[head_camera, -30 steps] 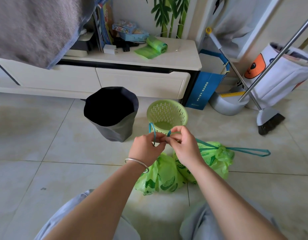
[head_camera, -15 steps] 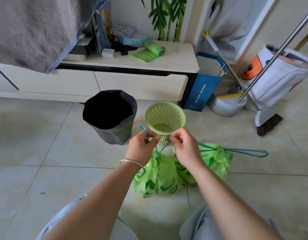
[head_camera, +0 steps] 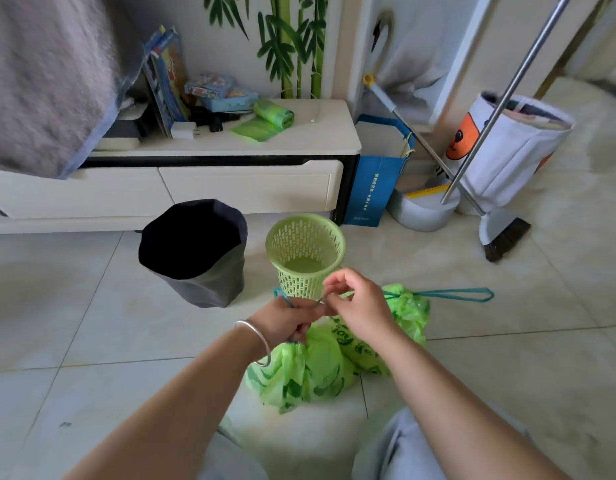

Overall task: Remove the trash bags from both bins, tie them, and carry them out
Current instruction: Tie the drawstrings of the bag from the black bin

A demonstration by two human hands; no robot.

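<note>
Both green trash bags (head_camera: 299, 372) were out on the floor w/ bins empty; left hand (head_camera: 286, 320) & right hand (head_camera: 355, 306), fingers pinched on the near bag's drawstring (head_camera: 282, 299), were mid-tie, carry-out not yet done.

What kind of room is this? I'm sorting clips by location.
Probably a home living room: a low white TV-style cabinet with drawers, a bamboo wall decal, tiled floor, and a broom leaning in the corner.
</note>
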